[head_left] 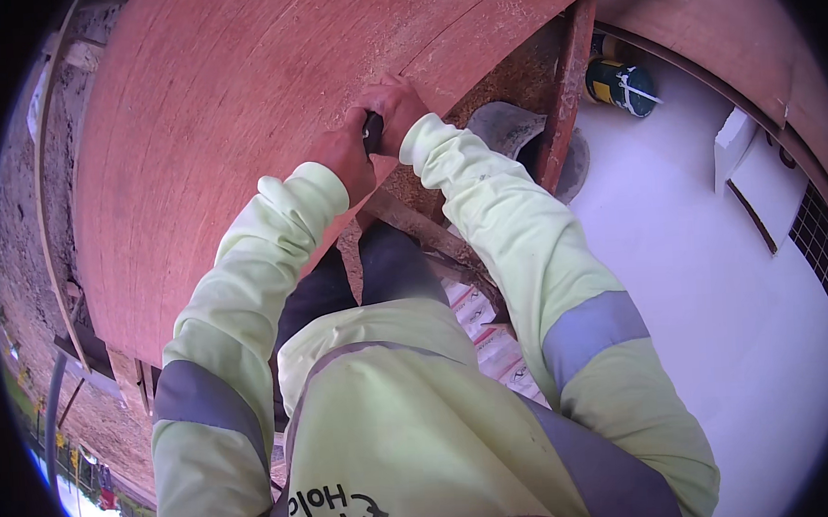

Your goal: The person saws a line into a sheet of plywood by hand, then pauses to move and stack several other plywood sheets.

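My left hand [349,153] is wrapped round the black handle [372,132] of a tool. The rest of the tool is hidden by my hands, so its kind cannot be made out. Directly beside it my right hand [395,110] is closed, its knuckles up, and seems to grip the tool's other side. Both hands are over the near right edge of a large reddish wooden panel [214,129]. Pale dust or shavings lie on the panel just beyond my fingers, and a thin dark line runs from there toward the upper right.
A reddish wooden beam [566,95] stands right of my hands, with a grey bucket [505,125] behind it. Farther right are a dark green tub [621,87], a white block [769,183] and black mesh [821,259]. Printed bags [506,351] lie below my right arm.
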